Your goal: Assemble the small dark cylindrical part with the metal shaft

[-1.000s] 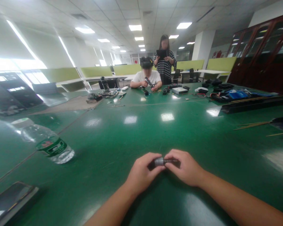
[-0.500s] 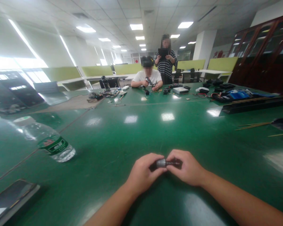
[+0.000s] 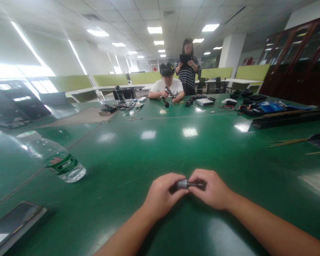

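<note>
Low in the middle of the head view, both hands meet at a small grey metal cylinder (image 3: 182,184) that has a thin dark, ridged shaft (image 3: 196,184) on its right end. My left hand (image 3: 162,195) pinches the cylinder between thumb and fingers, hiding its left end. Around the shaft, my right hand (image 3: 210,188) is curled, with thumb and fingertips closed near where shaft and cylinder join. The piece is held roughly level, close above the green table (image 3: 138,156). I cannot tell exactly what kind of part it is.
A clear water bottle (image 3: 61,165) with a green label stands left of my hands. A dark flat case or phone (image 3: 16,224) lies at the near left. Thin sticks (image 3: 288,141) and a black tray (image 3: 288,119) lie right. Opposite sits a person (image 3: 166,87); another person (image 3: 187,69) stands behind.
The view has shifted slightly. Both hands keep their hold on the grey cylinder and shaft, with only a tiny move to the right early on.
</note>
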The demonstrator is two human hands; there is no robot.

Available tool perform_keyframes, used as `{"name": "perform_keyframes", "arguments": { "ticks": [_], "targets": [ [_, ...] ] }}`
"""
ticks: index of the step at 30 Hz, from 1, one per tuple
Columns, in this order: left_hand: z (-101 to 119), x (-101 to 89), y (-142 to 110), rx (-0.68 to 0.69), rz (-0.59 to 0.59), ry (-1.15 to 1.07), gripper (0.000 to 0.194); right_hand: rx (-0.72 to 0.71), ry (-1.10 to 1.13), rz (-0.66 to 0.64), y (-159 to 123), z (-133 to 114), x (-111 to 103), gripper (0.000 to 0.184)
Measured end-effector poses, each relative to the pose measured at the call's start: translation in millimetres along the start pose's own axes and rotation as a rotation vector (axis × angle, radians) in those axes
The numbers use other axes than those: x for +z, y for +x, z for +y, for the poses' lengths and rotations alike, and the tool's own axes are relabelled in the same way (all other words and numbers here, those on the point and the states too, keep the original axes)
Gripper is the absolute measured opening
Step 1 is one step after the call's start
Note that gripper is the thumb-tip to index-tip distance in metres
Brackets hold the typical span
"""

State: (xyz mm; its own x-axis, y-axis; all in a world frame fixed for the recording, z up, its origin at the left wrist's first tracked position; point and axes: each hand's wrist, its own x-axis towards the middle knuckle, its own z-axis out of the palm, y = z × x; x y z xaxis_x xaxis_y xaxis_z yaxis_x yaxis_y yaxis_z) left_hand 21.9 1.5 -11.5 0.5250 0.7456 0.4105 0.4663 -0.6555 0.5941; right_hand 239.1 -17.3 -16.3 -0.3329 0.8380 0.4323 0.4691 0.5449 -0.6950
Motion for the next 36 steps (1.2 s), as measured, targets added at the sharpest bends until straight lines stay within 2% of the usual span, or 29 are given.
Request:
{"name": "perform_keyframes", "arguments": {
  "ticks": [13,36],
  "targets": [
    [0.1,-2.2,-0.4,0.039,0.020,0.045,0.028,-0.017,-0.010,-0.006,0.3,0.0,-1.8,0.008],
    [0.6,-3.4,0.3,-0.008,0.025,-0.020,0.026,0.036,-0.044,0.020,0.8,1.8,-1.4,0.004]
  ]
}}
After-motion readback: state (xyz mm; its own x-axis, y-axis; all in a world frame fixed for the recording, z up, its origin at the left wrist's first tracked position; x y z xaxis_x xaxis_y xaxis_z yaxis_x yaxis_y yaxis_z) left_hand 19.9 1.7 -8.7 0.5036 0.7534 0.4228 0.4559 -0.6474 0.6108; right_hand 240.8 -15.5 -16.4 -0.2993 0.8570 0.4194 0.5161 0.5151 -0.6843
